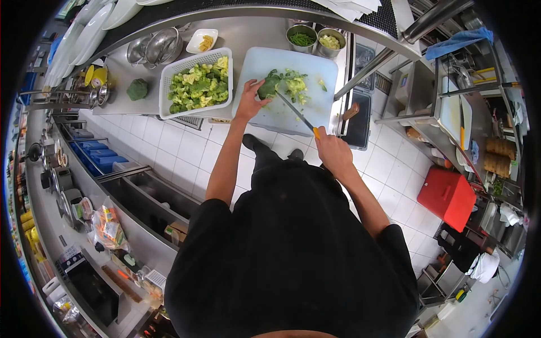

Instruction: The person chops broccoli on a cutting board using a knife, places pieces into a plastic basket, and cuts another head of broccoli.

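On the pale blue cutting board (315, 107) lies a head of broccoli (269, 88), partly cut. My left hand (251, 99) rests against its left side, thumb and fingers curved around it. My right hand (333, 151) is wrapped round the yellow handle of a knife (298, 114), whose blade reaches across the board to the broccoli. Cut broccoli pieces (295, 84) are scattered just right of the blade. To the left of the board stands a white basket (164, 93) full of cut broccoli florets (198, 84).
Another whole broccoli head (137, 89) sits left of the basket. Behind are a white dish (194, 41) with yellow pieces, metal strainers (162, 46), and metal pots of chopped greens (302, 39) and pale pieces (329, 43). A metal post (365, 73) rises right of the board.
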A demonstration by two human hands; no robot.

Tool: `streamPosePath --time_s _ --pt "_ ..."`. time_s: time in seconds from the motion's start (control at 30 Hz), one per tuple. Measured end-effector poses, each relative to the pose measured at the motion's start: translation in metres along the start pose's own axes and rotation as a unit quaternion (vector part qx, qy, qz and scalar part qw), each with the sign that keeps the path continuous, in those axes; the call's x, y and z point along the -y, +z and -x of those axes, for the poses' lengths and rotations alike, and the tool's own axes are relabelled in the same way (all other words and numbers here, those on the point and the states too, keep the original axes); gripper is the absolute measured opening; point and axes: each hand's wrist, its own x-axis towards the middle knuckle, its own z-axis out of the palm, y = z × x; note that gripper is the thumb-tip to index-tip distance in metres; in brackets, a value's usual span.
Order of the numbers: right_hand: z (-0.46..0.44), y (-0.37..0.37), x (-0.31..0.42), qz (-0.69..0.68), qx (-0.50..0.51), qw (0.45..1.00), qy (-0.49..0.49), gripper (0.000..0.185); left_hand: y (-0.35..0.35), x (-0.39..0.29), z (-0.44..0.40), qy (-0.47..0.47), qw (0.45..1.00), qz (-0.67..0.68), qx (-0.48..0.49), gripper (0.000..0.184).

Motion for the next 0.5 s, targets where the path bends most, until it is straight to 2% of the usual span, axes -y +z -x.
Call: streamPosePath --time_s 0.13,0.33,0.5 --pt "-0.009 -0.001 0.002 0.01 0.026 1.0 -0.014 0.029 0.008 0.002 0.001 0.04 0.99 -0.132 -0.009 0.075" --pt "-0.014 -0.016 0.01 0.001 0.033 0.999 0.0 0.029 -0.007 0.021 -0.01 0.002 1.0 -0.003 -0.023 0.064" --pt "-0.007 -0.034 0.02 -0.002 0.039 0.999 0.011 0.028 -0.025 0.01 -0.01 -0.024 0.999 0.002 0.027 0.062"
